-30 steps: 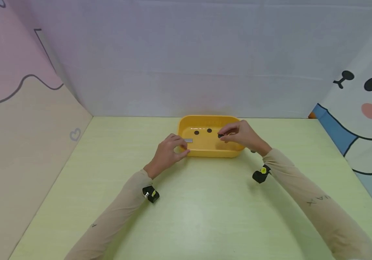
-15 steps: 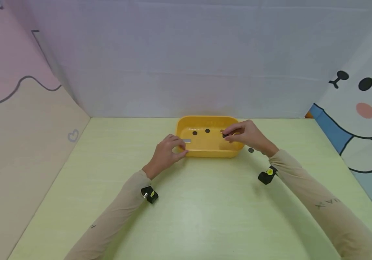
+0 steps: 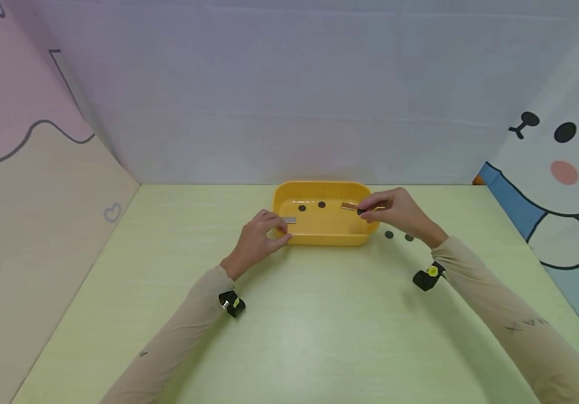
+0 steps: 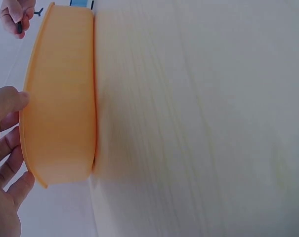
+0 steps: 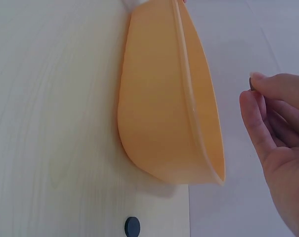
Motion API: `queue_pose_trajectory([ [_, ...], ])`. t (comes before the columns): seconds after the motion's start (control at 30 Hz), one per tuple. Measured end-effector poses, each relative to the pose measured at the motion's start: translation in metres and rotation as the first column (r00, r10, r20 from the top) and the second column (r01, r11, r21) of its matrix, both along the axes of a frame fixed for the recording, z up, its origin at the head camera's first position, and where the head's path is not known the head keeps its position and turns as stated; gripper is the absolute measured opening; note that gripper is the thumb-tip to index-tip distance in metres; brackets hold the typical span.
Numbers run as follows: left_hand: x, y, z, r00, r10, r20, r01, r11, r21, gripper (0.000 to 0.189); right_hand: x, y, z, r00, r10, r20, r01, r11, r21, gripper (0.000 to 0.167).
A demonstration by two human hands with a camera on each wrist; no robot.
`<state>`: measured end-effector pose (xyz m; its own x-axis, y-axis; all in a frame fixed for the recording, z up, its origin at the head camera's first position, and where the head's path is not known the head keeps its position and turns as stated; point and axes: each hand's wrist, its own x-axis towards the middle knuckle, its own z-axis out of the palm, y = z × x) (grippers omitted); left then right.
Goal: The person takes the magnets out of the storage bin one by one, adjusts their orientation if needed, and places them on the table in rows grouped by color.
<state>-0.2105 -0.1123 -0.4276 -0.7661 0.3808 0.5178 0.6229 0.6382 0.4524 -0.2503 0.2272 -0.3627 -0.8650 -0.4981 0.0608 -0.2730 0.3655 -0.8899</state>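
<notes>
A yellow plastic tray (image 3: 327, 240) stands at the back of the table. My left hand (image 3: 259, 235) grips its rim at the left front corner; in the left wrist view, thumb and fingers (image 4: 21, 185) lie on the edge. Above the tray's right end, my right hand (image 3: 392, 213) pinches a small black disc (image 3: 361, 212) between thumb and fingertips, seen edge-on in the right wrist view. Inside the tray lie two black discs, one left (image 3: 302, 208) and one nearer the middle (image 3: 322, 205). A silver rectangular piece (image 3: 291, 220) lies by my left fingers, and a copper-coloured strip (image 3: 348, 206) lies near the right ones.
Two more black discs, one nearer the tray (image 3: 389, 234) and one farther right (image 3: 409, 237), lie on the pale green table (image 3: 309, 325). A pale wall sheet (image 3: 289, 112) rises directly behind the tray. Printed side panels (image 3: 562, 224) flank the table.
My right hand has shifted right with the disc, uncovering the copper-coloured strip in the tray and the discs on the table. The left hand has stayed on the rim.
</notes>
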Motion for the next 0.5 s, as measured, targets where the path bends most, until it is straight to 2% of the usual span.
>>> queue_pose_trajectory([
  [0.27,0.000,-0.001,-0.001,1.000,0.010,0.004,-0.010,1.000,0.000,0.014,0.005,0.011,0.003,0.999,-0.032,-0.010,0.033,0.999,0.015,0.026],
  [0.5,-0.001,-0.002,-0.001,1.000,0.008,0.000,-0.008,1.000,0.005,0.014,0.007,0.023,0.006,0.999,-0.037,-0.008,0.037,0.999,-0.017,0.027],
])
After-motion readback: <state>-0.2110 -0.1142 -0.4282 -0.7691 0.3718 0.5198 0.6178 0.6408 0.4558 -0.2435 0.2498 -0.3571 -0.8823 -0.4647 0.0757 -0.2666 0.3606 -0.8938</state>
